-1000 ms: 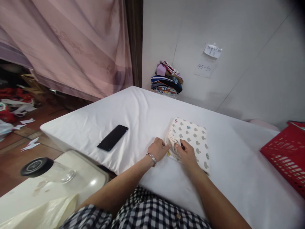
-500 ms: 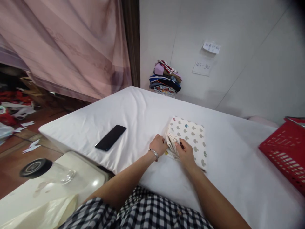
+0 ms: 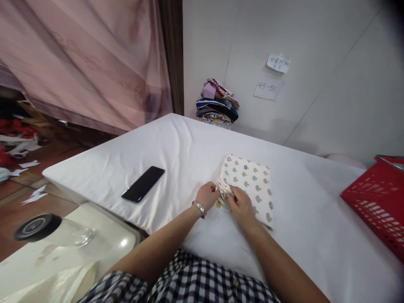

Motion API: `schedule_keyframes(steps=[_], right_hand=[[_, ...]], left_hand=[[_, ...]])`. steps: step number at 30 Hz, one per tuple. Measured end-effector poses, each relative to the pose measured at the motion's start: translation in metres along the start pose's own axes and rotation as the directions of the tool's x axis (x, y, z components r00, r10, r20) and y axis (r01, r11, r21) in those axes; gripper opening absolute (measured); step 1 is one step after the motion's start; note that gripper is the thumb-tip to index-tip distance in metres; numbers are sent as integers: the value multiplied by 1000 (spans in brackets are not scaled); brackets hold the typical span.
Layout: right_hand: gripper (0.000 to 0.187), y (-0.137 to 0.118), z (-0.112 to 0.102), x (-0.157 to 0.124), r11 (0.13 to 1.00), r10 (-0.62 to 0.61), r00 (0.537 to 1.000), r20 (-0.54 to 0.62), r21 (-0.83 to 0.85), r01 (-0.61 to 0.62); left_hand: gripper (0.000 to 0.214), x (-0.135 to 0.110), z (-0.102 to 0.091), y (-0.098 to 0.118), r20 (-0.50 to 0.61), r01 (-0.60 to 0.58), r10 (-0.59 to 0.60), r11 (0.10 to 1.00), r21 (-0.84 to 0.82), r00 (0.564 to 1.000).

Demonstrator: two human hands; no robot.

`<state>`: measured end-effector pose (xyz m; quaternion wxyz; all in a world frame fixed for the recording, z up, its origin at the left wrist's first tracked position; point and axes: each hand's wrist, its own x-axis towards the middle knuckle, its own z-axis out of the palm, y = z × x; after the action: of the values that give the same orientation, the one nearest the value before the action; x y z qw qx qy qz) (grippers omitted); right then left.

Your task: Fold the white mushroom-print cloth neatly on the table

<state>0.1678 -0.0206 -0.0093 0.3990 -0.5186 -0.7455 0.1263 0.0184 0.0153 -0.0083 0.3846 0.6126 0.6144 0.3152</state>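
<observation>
A folded cream cloth with small grey mushroom prints (image 3: 251, 183) lies on the white-covered table (image 3: 176, 151). Both my hands work at its near left corner. My left hand (image 3: 207, 195), with a bracelet at the wrist, has its fingers closed on the cloth's left edge. My right hand (image 3: 240, 205) rests on the cloth's near corner with fingers curled and pinching the folded layers. The fingertips of both hands are partly hidden in the fabric.
A black phone (image 3: 143, 189) lies left of my hands. A red plastic basket (image 3: 377, 202) stands at the right edge. A pile of folded clothes (image 3: 217, 103) sits by the far wall. A clear jar with a black lid (image 3: 47, 227) lies on a cream surface lower left.
My hands have stayed at the cloth's near left corner; the right hand has shifted slightly left over the folded layers. The view has drifted a little.
</observation>
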Motion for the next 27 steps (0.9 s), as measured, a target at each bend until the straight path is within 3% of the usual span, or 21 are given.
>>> schedule_keyframes(steps=[1, 7, 11, 15, 18, 22, 27], right_hand=[[29, 1, 0, 0, 1000, 11, 1000, -4, -8, -11], [42, 4, 2, -4, 996, 71, 995, -66, -41, -74], [43, 5, 3, -5, 996, 69, 995, -65, -51, -73], [40, 4, 4, -4, 996, 72, 996, -49, -48, -74], [36, 1, 0, -4, 997, 60, 990, -125, -40, -65], [32, -3, -7, -1, 987, -101, 969, -223, -143, 70], [34, -2, -1, 1, 958, -202, 979, 0, -207, 197]], left_hand=[[7, 0, 0, 0, 15, 11, -10, 999, -53, 1000], [57, -12, -8, 8, 165, 127, -78, 943, -309, 983], [68, -18, -10, 11, 220, 142, -63, 921, -362, 974], [66, -14, -5, 9, 196, 140, -82, 942, -306, 977], [57, -10, -1, 7, 184, 182, -128, 931, -316, 975], [52, -7, 2, 5, 184, 229, -166, 885, -405, 969], [52, -9, 1, 5, 174, 231, -170, 863, -450, 970]])
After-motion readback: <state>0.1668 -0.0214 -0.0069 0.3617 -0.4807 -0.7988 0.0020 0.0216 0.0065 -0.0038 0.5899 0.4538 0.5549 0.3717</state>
